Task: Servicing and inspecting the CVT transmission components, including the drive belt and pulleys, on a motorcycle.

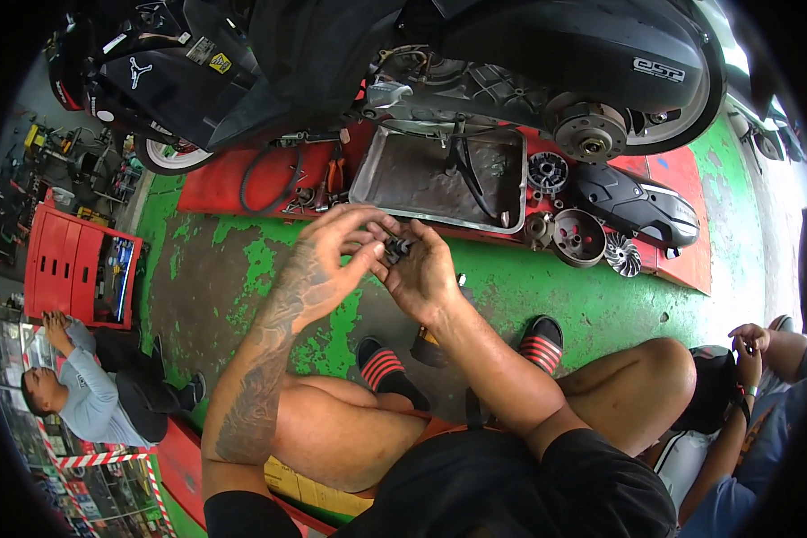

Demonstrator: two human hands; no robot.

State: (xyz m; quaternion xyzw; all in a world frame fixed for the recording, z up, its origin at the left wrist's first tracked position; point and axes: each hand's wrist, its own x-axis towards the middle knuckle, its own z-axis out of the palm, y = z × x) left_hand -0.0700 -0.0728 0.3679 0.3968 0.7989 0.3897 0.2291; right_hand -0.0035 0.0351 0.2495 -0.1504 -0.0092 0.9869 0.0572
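Both my hands meet in front of me, just short of the metal tray (359, 199). My right hand (426, 278) is cupped, palm up, with small dark parts (397, 249) lying in its palm and against the fingers. My left hand (332, 255) reaches over from the left, its thumb and fingertips pinched on one of these parts. Their exact kind is too small to tell. Beyond the hands, the shallow tray holds a curved black piece (468, 175).
A black scooter (556, 45) stands above the red platform (215, 184) with its side opened. On the platform are orange-handled pliers (335, 173), a black belt (246, 186), a clutch bell (578, 238), a finned fan disc (622, 255) and a black cover (637, 204). People sit at left and right.
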